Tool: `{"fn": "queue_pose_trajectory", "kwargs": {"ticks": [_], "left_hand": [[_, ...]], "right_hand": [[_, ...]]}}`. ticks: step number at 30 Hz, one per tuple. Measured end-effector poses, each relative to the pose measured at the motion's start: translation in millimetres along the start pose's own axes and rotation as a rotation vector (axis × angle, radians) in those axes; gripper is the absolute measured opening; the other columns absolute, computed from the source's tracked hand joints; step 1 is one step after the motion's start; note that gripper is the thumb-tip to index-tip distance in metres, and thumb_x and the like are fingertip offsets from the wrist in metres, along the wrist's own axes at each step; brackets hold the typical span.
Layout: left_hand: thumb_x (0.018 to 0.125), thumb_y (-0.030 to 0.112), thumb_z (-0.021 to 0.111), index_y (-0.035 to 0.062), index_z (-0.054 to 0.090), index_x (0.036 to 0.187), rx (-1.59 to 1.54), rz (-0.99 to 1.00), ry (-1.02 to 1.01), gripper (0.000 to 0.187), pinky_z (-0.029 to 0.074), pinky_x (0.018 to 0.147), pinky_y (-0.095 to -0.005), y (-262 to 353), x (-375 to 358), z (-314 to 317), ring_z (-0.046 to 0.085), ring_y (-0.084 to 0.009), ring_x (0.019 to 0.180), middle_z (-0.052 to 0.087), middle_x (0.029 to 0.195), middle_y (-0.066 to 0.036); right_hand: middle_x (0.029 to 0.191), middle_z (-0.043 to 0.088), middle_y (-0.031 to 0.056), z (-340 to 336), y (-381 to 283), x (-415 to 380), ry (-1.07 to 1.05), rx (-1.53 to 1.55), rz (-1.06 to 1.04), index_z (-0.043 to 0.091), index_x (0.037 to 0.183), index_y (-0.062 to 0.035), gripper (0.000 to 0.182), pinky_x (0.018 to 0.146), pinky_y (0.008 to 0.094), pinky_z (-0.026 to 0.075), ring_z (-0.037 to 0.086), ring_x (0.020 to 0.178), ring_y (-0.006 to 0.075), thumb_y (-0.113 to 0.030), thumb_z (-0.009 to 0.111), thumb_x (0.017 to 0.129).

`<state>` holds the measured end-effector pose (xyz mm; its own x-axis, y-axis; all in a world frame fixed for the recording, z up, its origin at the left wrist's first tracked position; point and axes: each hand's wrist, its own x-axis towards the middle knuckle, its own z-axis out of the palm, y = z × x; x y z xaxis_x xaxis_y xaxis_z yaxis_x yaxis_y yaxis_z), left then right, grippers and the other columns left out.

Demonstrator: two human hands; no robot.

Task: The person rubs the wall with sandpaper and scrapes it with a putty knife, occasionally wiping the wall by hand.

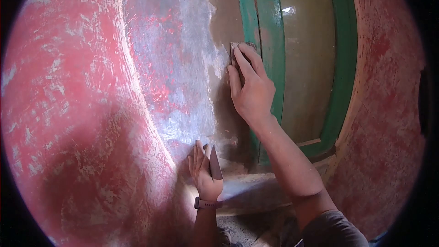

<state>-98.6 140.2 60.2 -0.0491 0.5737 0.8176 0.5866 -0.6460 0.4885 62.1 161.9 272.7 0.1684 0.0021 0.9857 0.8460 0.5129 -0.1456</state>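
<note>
My right hand [253, 82] presses a small, dark, flat piece [234, 45] against the brownish wall strip beside the green window frame [270, 13]. Its fingers lie over the piece and hide most of it. Lower down, my left hand [203, 169], with a watch [208, 203] on its wrist, is near the foot of the patchy grey wall [190, 64]. Between its thumb and fingers sits a dark, pointed flat sheet [215, 164].
Pink, scraped wall [73, 87] curves along the left, and more reddish wall [384, 110] stands at the right. A glass pane [306, 64] fills the green frame. Below it runs a pale sill [251, 190], above a rough grey surface [256, 226].
</note>
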Motion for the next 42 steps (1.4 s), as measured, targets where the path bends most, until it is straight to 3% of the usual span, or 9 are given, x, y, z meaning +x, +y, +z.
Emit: {"fn": "queue_pose_trajectory", "kwargs": {"ticks": [3, 6, 12, 18, 24, 27, 30, 36, 42], "left_hand": [[0.114, 0.025, 0.053, 0.0047, 0.067, 0.152, 0.006, -0.002, -0.020, 0.045, 0.025, 0.132, -0.0627, -0.6, 1.7, -3.9, 0.045, -0.0474, 0.158, 0.051, 0.167, -0.027], [0.114, 0.024, 0.053, 0.0050, 0.067, 0.152, -0.030, -0.009, -0.014, 0.045, 0.025, 0.132, -0.0624, -0.3, 1.0, -2.7, 0.045, -0.0472, 0.158, 0.051, 0.167, -0.028], [0.114, 0.024, 0.054, 0.0055, 0.067, 0.152, -0.016, 0.006, 0.024, 0.045, 0.025, 0.132, -0.0613, -1.9, -1.4, 3.7, 0.046, -0.0463, 0.158, 0.051, 0.168, -0.027], [0.113, 0.023, 0.055, 0.0057, 0.067, 0.152, -0.028, -0.008, 0.010, 0.044, 0.025, 0.133, -0.0606, -0.8, 0.3, 0.4, 0.046, -0.0461, 0.158, 0.052, 0.167, -0.027], [0.112, 0.022, 0.056, 0.0059, 0.068, 0.151, -0.006, 0.020, 0.030, 0.044, 0.026, 0.132, -0.0601, -2.0, -0.4, 2.2, 0.047, -0.0455, 0.157, 0.053, 0.167, -0.026], [0.112, 0.022, 0.057, 0.0057, 0.070, 0.149, -0.018, 0.018, 0.033, 0.043, 0.026, 0.132, -0.0597, 0.8, 0.4, -1.5, 0.049, -0.0452, 0.157, 0.054, 0.165, -0.027], [0.111, 0.021, 0.057, 0.0056, 0.071, 0.148, -0.040, 0.002, 0.040, 0.043, 0.026, 0.132, -0.0601, 0.6, -0.3, -0.4, 0.049, -0.0452, 0.156, 0.055, 0.164, -0.027], [0.111, 0.021, 0.057, 0.0061, 0.071, 0.148, -0.013, 0.006, 0.051, 0.043, 0.027, 0.132, -0.0605, -1.0, -1.5, 3.3, 0.050, -0.0456, 0.156, 0.055, 0.164, -0.027], [0.111, 0.021, 0.056, 0.0045, 0.072, 0.146, -0.044, 0.008, 0.038, 0.042, 0.026, 0.132, -0.0618, 1.8, 0.7, -2.8, 0.050, -0.0456, 0.156, 0.056, 0.163, -0.027]], "right_hand": [[0.143, 0.071, 0.0132, -3.2, 12.3, -34.2, 0.042, -0.058, -0.112, 0.073, 0.139, -0.0039, 0.042, 0.104, 0.0410, 0.060, 0.071, 0.129, 0.0363, -0.007, 0.079, 0.098], [0.146, 0.070, 0.0064, -4.5, 23.6, -54.6, 0.041, -0.096, -0.174, 0.073, 0.140, -0.0081, 0.040, 0.091, 0.0404, 0.063, 0.075, 0.119, 0.0308, -0.013, 0.077, 0.101], [0.148, 0.069, 0.0075, 2.0, 0.6, 20.3, 0.017, -0.107, -0.080, 0.073, 0.141, -0.0086, 0.041, 0.094, 0.0395, 0.063, 0.074, 0.126, 0.0304, -0.014, 0.077, 0.100], [0.146, 0.069, 0.0067, 1.5, 16.4, -32.0, 0.082, -0.108, -0.161, 0.072, 0.142, -0.0089, 0.040, 0.092, 0.0425, 0.063, 0.075, 0.121, 0.0322, -0.015, 0.075, 0.102], [0.146, 0.070, 0.0102, 2.8, -5.8, 54.7, 0.002, -0.050, -0.043, 0.073, 0.141, -0.0065, 0.041, 0.102, 0.0423, 0.060, 0.071, 0.129, 0.0340, -0.011, 0.077, 0.101], [0.146, 0.069, 0.0093, 2.4, 4.2, 28.5, 0.046, -0.067, -0.103, 0.073, 0.141, -0.0067, 0.039, 0.101, 0.0428, 0.060, 0.071, 0.128, 0.0342, -0.014, 0.075, 0.102], [0.151, 0.066, 0.0024, 3.3, 16.2, 10.8, 0.070, -0.119, -0.193, 0.068, 0.147, -0.0113, 0.044, 0.091, 0.0451, 0.063, 0.074, 0.119, 0.0312, -0.018, 0.072, 0.104], [0.151, 0.066, 0.0035, 5.6, 4.3, 65.0, 0.021, -0.169, -0.114, 0.069, 0.147, -0.0110, 0.043, 0.089, 0.0448, 0.064, 0.074, 0.121, 0.0316, -0.019, 0.072, 0.104], [0.152, 0.064, 0.0020, 3.8, 17.2, 28.6, 0.037, -0.104, -0.188, 0.068, 0.147, -0.0119, 0.043, 0.086, 0.0477, 0.063, 0.075, 0.115, 0.0343, -0.020, 0.069, 0.105]]}}
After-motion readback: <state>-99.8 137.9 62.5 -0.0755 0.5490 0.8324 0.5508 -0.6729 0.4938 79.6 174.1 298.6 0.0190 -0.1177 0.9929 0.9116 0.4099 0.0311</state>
